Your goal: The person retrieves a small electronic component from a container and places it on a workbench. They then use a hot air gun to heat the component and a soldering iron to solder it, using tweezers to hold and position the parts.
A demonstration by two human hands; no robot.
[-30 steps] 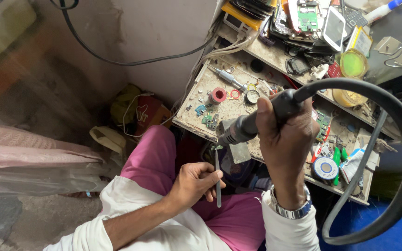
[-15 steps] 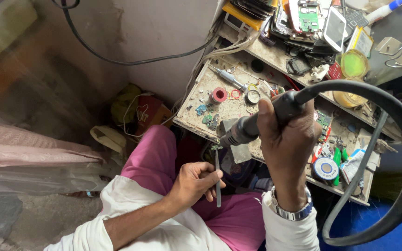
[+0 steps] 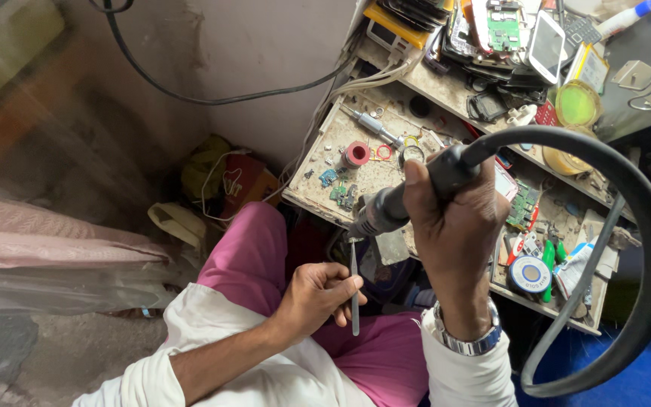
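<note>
Cluttered table (image 3: 386, 173) ahead: our right hand (image 3: 457, 218) clenches the hot-air wand (image 3: 408, 200), nozzle over metal tweezers (image 3: 354, 290) pinched by our left hand (image 3: 314, 298); heating underway.

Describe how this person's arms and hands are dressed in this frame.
Both arms wear white sleeves, the left sleeve pushed up the forearm. The left hand and right hand are bare, without gloves. A silver metal-link wristwatch circles the right wrist.
</note>
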